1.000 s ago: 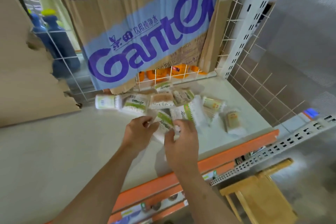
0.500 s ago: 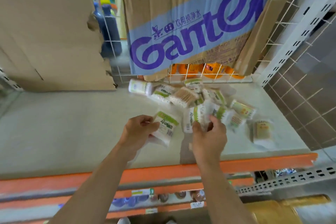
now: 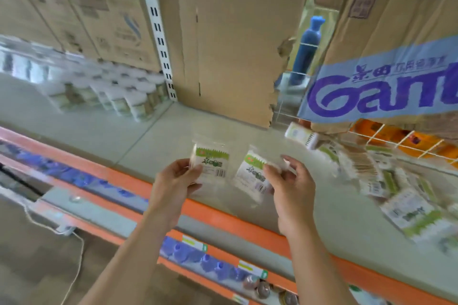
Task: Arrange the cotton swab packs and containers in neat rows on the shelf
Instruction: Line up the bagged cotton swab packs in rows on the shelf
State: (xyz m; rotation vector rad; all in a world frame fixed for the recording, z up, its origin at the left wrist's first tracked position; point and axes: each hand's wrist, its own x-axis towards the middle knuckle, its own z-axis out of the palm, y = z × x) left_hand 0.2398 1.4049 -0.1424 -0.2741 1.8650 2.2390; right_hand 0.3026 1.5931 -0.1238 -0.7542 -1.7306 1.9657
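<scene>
My left hand [image 3: 173, 181] pinches a clear cotton swab pack with a green label [image 3: 210, 163] by its lower left corner. A second, tilted pack [image 3: 251, 176] is pinched in my right hand [image 3: 292, 186]. Both packs hang just above the front of the grey shelf [image 3: 148, 141]. To the right, several loose packs lie in a blurred heap [image 3: 371, 176], with a round swab container [image 3: 301, 134] on its side behind them. At the far left, round containers stand in rows [image 3: 111, 96].
Cardboard boxes [image 3: 230, 44] stand along the back of the shelf, one with a blue Ganten label [image 3: 376, 86]. A blue bottle [image 3: 306, 49] shows behind a wire grid. An orange rail [image 3: 223, 218] edges the shelf front, with bottles below.
The view has swung left. Both hands have drawn away from the heap, each with one pack, and now hold them over the bare middle of the shelf.
</scene>
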